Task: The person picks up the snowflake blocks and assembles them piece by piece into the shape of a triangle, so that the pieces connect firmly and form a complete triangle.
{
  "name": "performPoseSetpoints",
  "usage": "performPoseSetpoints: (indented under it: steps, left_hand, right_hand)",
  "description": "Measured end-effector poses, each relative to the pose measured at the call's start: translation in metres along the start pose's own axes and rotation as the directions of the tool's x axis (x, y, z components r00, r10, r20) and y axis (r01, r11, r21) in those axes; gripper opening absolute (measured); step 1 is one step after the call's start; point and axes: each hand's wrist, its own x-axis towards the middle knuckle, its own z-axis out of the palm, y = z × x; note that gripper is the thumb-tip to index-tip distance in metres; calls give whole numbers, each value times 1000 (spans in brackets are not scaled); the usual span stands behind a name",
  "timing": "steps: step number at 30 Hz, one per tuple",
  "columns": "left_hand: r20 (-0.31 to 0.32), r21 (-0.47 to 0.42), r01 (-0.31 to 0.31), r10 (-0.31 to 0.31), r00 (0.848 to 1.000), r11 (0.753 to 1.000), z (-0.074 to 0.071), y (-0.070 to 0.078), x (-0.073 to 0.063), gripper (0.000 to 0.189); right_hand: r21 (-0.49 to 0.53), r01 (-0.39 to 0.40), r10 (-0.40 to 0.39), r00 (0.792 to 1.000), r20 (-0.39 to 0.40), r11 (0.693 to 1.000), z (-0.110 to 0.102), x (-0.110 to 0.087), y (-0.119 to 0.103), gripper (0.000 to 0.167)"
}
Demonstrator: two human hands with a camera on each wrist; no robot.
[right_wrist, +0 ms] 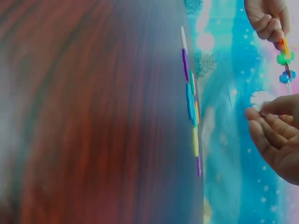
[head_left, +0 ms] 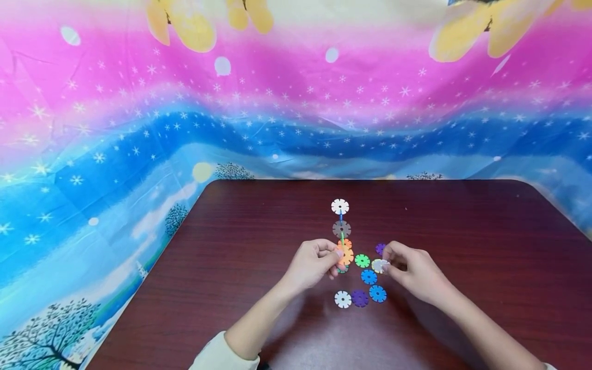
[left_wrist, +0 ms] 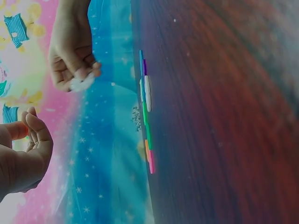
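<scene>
My left hand pinches an orange notched disc between thumb and fingers. That disc is the near end of a chain of slotted discs: a green one seen edge-on, a grey disc, a blue one edge-on and a white disc at the far end. In the right wrist view, the chain's green disc and blue disc hang off the orange one. To the right, my right hand pinches a single white disc by its edge, apart from the chain. Both hands are above the table.
Loose discs lie flat on the dark red-brown table below the hands: green, blue, another blue, purple, white, and more partly covered by the hands. A printed cloth hangs behind the table.
</scene>
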Motion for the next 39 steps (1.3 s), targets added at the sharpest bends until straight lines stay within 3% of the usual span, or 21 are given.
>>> performPoseSetpoints:
  steps: [4, 8, 17, 32, 39]
  left_hand:
    - [10, 1, 3, -3, 1000, 1000, 3, -6, 2, 10]
    - [16, 1, 3, -3, 1000, 1000, 6, -6, 2, 11]
    - [12, 5, 13, -13, 1000, 1000, 7, -5, 3, 11]
    - [52, -10, 15, -15, 999, 1000, 8, -5, 3, 10]
    - [51, 64, 10, -13, 999, 998, 4, -4, 5, 9]
  right_hand:
    - [57, 38, -34, 996, -85, 998, 3, 1, -8, 20]
    - [130, 65, -45, 987, -153, 989, 8, 1, -14, 28]
    - [293, 107, -45, 977, -208, 950, 16, 2, -24, 28]
    - [387, 201, -96, 957, -274, 900, 22, 4, -23, 30]
    - [344, 218, -111, 946, -305, 913, 25, 5, -25, 33]
